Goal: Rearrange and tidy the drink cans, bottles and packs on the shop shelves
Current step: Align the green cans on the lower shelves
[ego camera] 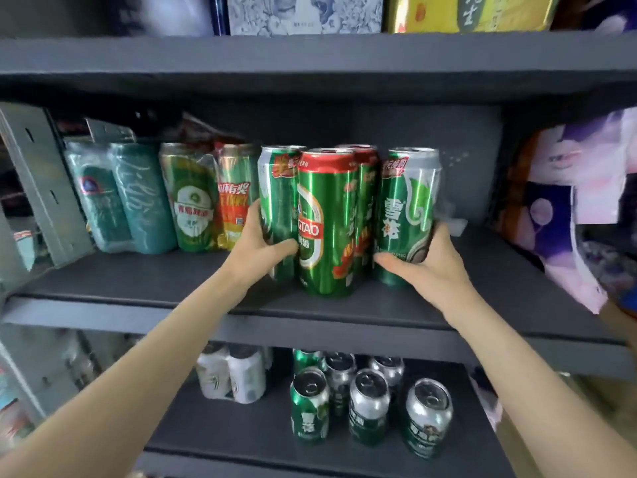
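Green tall cans stand bunched in the middle of the dark grey middle shelf (138, 288). The left hand (262, 241) curls round the lower part of the green and silver can (277, 201) at the left of the bunch. The right hand (425, 258) grips the snowflake-marked green can (406, 208) at the right, thumb across its front. Between them, upright and touching, stands the red-topped can (325, 222) at the front, with a second red-topped can (365, 188) just behind it. To the left, further back, sit shrink-wrapped packs (165, 198) of teal and green cans. On the lower shelf (241, 439) stand short silver and green cans (368, 405) and a wrapped white pack (231, 376). Soft purple and white packets (579, 188) crowd the right edge.
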`<act>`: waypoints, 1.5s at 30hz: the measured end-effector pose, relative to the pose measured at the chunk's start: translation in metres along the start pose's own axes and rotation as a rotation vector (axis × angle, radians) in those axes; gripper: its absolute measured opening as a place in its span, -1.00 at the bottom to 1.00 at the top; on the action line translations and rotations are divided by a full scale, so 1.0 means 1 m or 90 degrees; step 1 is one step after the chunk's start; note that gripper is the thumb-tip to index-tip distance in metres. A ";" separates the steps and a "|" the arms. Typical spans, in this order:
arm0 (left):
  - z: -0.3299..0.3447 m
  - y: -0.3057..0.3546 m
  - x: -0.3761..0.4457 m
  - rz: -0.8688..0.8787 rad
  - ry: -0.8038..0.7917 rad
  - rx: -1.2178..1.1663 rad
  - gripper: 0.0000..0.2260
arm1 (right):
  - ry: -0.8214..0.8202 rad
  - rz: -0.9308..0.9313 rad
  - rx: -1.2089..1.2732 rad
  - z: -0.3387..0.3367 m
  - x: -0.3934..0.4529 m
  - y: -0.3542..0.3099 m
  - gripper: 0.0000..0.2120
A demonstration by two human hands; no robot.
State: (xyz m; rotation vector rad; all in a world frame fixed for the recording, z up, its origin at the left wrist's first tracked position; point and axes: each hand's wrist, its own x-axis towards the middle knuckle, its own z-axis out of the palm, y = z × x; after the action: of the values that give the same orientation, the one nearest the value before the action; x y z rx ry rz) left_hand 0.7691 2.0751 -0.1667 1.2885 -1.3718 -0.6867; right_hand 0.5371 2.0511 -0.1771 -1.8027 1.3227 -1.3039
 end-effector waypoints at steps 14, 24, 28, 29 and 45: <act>-0.002 -0.015 0.005 0.002 0.026 -0.019 -0.14 | 0.026 0.004 -0.115 -0.002 -0.012 -0.007 -0.10; 0.000 -0.011 -0.004 0.022 0.040 0.012 -0.24 | 0.095 0.074 -0.182 0.002 -0.001 -0.001 -0.29; -0.001 -0.010 -0.006 0.039 0.037 0.014 -0.25 | 0.111 0.096 -0.249 0.006 0.007 0.002 -0.32; -0.002 -0.010 -0.007 0.045 0.039 0.018 -0.25 | 0.113 0.098 -0.260 0.006 0.010 0.003 -0.31; -0.007 -0.017 -0.002 0.037 -0.010 -0.057 -0.28 | 0.037 -0.151 0.012 0.041 -0.032 -0.037 -0.54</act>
State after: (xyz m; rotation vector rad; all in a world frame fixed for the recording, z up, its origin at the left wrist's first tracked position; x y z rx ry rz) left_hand 0.7810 2.0751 -0.1812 1.1716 -1.3708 -0.7119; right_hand 0.5882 2.0901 -0.1736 -1.9688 1.1484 -1.4967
